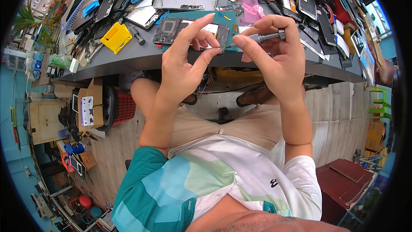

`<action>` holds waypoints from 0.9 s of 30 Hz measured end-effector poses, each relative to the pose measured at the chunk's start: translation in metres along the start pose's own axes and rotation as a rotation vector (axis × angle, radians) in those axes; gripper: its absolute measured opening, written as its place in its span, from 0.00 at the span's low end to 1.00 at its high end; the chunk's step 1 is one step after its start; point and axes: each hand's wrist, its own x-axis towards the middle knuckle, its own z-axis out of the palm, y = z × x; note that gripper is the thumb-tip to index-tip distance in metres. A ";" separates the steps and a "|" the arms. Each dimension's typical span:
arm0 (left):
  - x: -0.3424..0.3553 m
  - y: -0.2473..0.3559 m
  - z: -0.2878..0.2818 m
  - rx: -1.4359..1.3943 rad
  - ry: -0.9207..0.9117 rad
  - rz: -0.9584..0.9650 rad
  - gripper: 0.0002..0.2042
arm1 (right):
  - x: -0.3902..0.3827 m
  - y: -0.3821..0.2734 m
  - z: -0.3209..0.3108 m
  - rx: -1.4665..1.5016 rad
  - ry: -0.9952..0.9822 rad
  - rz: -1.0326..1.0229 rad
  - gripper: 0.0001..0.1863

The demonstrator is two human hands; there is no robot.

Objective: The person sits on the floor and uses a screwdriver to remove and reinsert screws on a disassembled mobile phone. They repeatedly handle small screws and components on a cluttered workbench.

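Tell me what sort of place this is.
Probably a phone repair workshop: an opened phone lies on the desk, the right hand holds what looks like a grey screwdriver, and a pale phone shell sits among clutter behind.

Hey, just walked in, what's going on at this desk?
A person's right hand holds a grey screwdriver, its tip close to an opened phone on a teal mat. The left hand is at the phone's near edge; whether it pinches something is unclear. Phone parts crowd the desk.
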 end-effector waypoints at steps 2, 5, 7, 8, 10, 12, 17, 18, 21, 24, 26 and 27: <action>-0.003 -0.001 -0.001 -0.032 -0.037 -0.024 0.36 | 0.000 0.004 0.001 -0.031 0.011 -0.046 0.23; -0.005 -0.002 -0.002 -0.062 -0.057 -0.040 0.38 | 0.001 0.007 0.001 -0.065 0.021 -0.065 0.23; -0.006 -0.003 -0.001 -0.077 -0.056 -0.044 0.39 | 0.001 0.008 0.001 -0.075 0.021 -0.063 0.23; -0.006 -0.003 -0.001 -0.086 -0.055 -0.047 0.39 | 0.000 0.008 0.001 -0.076 0.020 -0.063 0.23; -0.006 -0.003 -0.001 -0.094 -0.053 -0.049 0.39 | 0.000 0.009 0.003 -0.081 0.017 -0.066 0.23; -0.006 -0.003 0.000 -0.096 -0.049 -0.047 0.39 | 0.000 0.010 0.004 -0.090 0.016 -0.074 0.23; -0.006 -0.003 0.001 -0.063 -0.030 -0.067 0.39 | -0.001 0.007 0.004 -0.113 0.003 -0.082 0.22; -0.006 -0.002 0.001 -0.052 -0.028 -0.068 0.39 | -0.002 0.006 0.004 -0.144 -0.005 -0.090 0.21; -0.005 0.002 0.004 -0.046 -0.007 -0.079 0.38 | -0.001 0.008 0.003 -0.220 -0.056 -0.242 0.21; -0.005 0.004 0.003 0.046 -0.007 -0.064 0.39 | 0.003 0.006 0.001 -0.270 -0.135 -0.342 0.20; -0.005 0.005 0.007 0.020 0.016 -0.080 0.39 | 0.006 0.005 0.001 -0.287 -0.156 -0.339 0.20; -0.006 0.005 0.008 0.008 0.028 -0.086 0.38 | 0.008 0.004 0.001 -0.294 -0.167 -0.340 0.20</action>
